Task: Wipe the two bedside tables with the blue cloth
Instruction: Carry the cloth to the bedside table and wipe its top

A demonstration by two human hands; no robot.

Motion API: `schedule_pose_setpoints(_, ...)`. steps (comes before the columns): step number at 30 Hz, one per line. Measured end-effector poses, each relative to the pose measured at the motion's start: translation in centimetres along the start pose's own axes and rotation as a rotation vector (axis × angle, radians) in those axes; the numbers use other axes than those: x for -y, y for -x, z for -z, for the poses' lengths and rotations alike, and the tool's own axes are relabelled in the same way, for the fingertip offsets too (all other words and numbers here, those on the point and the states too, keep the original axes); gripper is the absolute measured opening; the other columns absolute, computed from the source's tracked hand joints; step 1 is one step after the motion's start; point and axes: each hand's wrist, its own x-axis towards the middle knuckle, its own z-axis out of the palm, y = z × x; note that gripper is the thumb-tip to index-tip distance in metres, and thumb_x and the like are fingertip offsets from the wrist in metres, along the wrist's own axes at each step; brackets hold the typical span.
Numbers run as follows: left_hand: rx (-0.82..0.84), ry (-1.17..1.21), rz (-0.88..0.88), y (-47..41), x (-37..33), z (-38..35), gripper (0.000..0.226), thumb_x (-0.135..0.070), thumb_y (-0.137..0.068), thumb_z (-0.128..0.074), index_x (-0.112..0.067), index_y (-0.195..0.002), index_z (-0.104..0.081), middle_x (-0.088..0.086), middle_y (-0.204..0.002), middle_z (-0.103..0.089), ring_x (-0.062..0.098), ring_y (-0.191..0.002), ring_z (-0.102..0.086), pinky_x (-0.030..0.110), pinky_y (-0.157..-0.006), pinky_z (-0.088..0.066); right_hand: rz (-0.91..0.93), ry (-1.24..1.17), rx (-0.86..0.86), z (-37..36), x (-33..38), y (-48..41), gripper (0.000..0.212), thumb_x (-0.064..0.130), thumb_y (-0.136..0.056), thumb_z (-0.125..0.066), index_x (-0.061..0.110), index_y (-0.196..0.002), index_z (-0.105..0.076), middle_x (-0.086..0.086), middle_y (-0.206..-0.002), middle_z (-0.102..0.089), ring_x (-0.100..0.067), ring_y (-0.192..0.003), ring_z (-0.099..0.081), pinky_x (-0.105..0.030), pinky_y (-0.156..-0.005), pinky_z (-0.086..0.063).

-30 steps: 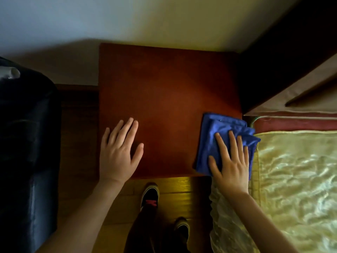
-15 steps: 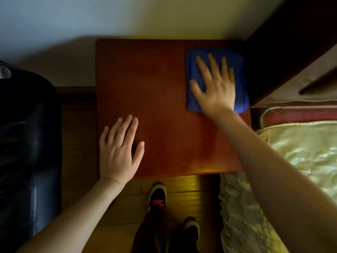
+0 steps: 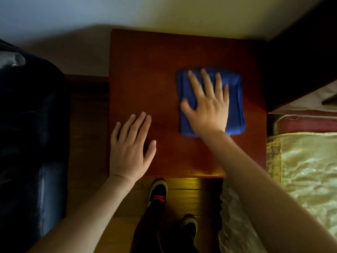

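Where the bedside table (image 3: pixel 164 70) nears the bed (image 3: pixel 306 170), the blue cloth (image 3: pixel 235 99) is laid folded on its right-centre, long axis running from near edge to far edge. It is pressed flat under the right hand (image 3: pixel 209 106), fingers spread, nothing gripped. The left hand (image 3: pixel 130 148) is rested open, palm down, at the near-left corner.

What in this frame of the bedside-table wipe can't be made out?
- Head view: the right hand is motion-blurred, so its fingertips lack sharp outlines.
- The blue cloth is partly covered by that hand.
- The bedside table: its near left corner lies under the flat left hand.
- A second table is not in view.
- The dark chair is cut off by the left edge.
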Motion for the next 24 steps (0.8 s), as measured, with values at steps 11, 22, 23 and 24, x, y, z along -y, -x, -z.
schedule_pose_setpoints(11,0.005,0.011,-0.007,0.0,-0.1,0.4,0.059,-0.046,-0.095,-0.037,-0.022,-0.149,-0.031,0.0,-0.155,-0.035,0.022,-0.144,-0.03,0.046,-0.119,-0.019,0.036,-0.035,-0.039,0.4,1.0,2.8,0.06,0.051,-0.091,-0.04,0.037,-0.149,-0.03,0.003,-0.159,-0.029,-0.032,-0.149,-0.017,-0.051,-0.119,-0.016)
schedule_pose_setpoints(22,0.005,0.028,-0.001,-0.1,0.0,0.1,0.06,-0.045,-0.093,-0.041,-0.023,-0.149,-0.032,-0.003,-0.154,-0.037,0.02,-0.143,-0.031,0.047,-0.118,-0.021,0.114,0.03,0.047,-0.7,2.7,4.0,0.061,0.049,-0.093,-0.039,0.037,-0.151,-0.024,0.001,-0.159,-0.027,-0.033,-0.149,-0.015,-0.052,-0.12,-0.013)
schedule_pose_setpoints(23,0.005,0.032,-0.003,-0.1,0.0,0.1,0.06,-0.045,-0.094,-0.04,-0.023,-0.148,-0.033,-0.002,-0.154,-0.038,0.02,-0.143,-0.031,0.047,-0.118,-0.021,0.11,0.027,0.03,-0.7,3.6,1.0,0.061,0.05,-0.093,-0.036,0.037,-0.151,-0.023,0.001,-0.16,-0.026,-0.033,-0.149,-0.013,-0.051,-0.121,-0.011)
schedule_pose_setpoints(24,0.005,0.038,-0.005,-0.1,0.1,0.1,0.059,-0.046,-0.094,-0.04,-0.023,-0.148,-0.033,-0.003,-0.153,-0.038,0.02,-0.143,-0.032,0.047,-0.118,-0.022,0.105,0.02,0.015,-0.7,4.5,-2.1,0.06,0.05,-0.093,-0.034,0.038,-0.151,-0.022,0.002,-0.16,-0.025,-0.032,-0.15,-0.012,-0.05,-0.121,-0.01)
